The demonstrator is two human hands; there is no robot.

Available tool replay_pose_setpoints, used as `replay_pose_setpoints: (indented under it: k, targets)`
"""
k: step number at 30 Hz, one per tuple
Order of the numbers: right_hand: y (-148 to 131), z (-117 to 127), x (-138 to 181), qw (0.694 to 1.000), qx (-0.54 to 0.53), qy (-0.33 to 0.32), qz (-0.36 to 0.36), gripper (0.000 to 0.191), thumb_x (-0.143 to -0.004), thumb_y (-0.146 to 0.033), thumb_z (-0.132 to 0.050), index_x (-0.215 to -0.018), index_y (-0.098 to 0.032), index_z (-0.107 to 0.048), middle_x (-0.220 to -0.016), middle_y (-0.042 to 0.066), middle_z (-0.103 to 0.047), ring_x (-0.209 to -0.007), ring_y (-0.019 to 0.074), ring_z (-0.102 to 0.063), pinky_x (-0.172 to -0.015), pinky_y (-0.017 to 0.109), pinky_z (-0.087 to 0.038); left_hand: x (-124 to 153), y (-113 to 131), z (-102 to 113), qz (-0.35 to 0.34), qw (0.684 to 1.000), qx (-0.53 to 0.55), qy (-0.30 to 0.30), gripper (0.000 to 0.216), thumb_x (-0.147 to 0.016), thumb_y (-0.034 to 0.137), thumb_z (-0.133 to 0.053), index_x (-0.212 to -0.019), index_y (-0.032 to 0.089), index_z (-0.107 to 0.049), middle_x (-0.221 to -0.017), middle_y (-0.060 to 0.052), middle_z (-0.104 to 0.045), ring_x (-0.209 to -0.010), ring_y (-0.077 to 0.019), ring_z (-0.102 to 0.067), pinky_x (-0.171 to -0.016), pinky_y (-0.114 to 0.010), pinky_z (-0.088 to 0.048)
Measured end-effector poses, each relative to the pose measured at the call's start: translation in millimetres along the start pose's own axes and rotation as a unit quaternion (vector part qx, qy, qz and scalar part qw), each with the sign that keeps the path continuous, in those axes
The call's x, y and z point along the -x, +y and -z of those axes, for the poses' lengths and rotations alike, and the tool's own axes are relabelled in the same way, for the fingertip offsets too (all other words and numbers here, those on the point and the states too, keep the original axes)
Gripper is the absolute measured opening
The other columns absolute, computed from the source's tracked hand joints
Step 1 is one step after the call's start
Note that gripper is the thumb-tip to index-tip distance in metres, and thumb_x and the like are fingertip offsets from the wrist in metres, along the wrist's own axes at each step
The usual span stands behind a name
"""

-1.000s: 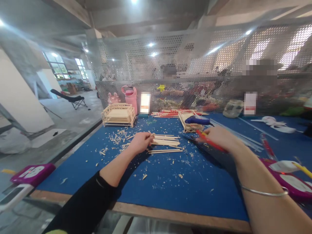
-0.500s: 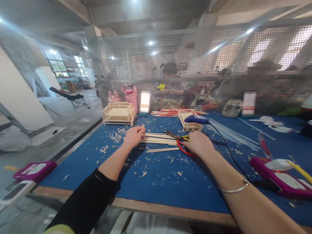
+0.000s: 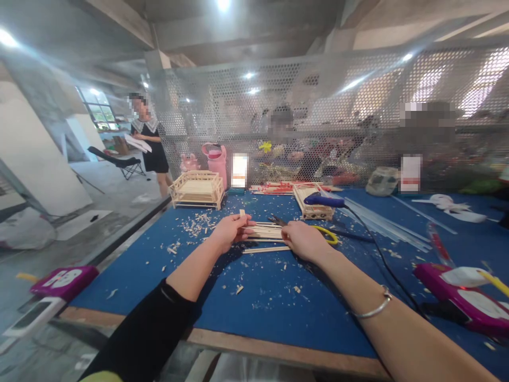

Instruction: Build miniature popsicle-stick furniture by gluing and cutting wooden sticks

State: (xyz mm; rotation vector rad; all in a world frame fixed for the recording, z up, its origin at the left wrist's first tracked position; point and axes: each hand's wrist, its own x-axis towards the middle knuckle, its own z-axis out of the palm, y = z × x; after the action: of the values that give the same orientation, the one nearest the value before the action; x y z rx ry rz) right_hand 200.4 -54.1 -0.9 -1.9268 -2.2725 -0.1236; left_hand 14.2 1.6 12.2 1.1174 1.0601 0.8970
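My left hand [image 3: 230,233] is closed, with a short wooden piece [image 3: 242,213] standing up between thumb and finger. Its other fingers lie at the left ends of a bundle of thin wooden sticks [image 3: 267,232]. My right hand [image 3: 305,240] is closed on the right end of that bundle, fingertips partly hidden. Behind and beneath the right hand are pliers [image 3: 277,219], their dark jaws poking out on the left and a yellow handle [image 3: 329,235] on the right. Nearer me, a couple of loose sticks [image 3: 265,249] rest on the blue tabletop [image 3: 254,302].
A wooden frame tray [image 3: 198,190] stands back left, a smaller one [image 3: 312,201] back right under a blue glue gun [image 3: 324,200] with a trailing cord. Clear glue sticks [image 3: 382,223] lie right. A pink bottle [image 3: 216,165] stands behind. A person [image 3: 147,138] stands beyond the table.
My right hand has let go of the pliers and moved left onto the sticks. The left hand's fingers have spread along the bundle's left end. A person has appeared at left.
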Motion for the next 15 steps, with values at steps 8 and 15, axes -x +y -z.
replay_pose_setpoints:
  k: [8,15]
  targets:
    - [3,2,3,0.999,0.011,0.011,-0.048,0.016,-0.08,-0.026,-0.05,-0.078,-0.018,-0.064,-0.084,0.009,-0.064,-0.082,0.0215,-0.059,-0.064,0.028,-0.041,0,-9,-4,-0.006,0.997,-0.074,-0.03,0.013,-0.082,0.025,-0.051,-0.083,0.014,-0.057,-0.086,-0.005,-0.068,-0.051,-0.0047,-0.057,-0.052,-0.017,-0.047]
    - [8,1,6,0.999,-0.008,-0.016,-0.027,0.018,-0.077,-0.02,-0.05,-0.076,-0.021,-0.068,-0.081,0.007,-0.065,-0.075,0.0188,-0.06,-0.06,0.026,-0.039,-13,-15,11,-0.046,0.984,-0.173,0.019,0.02,-0.082,0.018,-0.049,-0.063,0.012,-0.052,-0.061,-0.001,-0.061,-0.045,-0.0046,-0.052,-0.046,-0.015,-0.041]
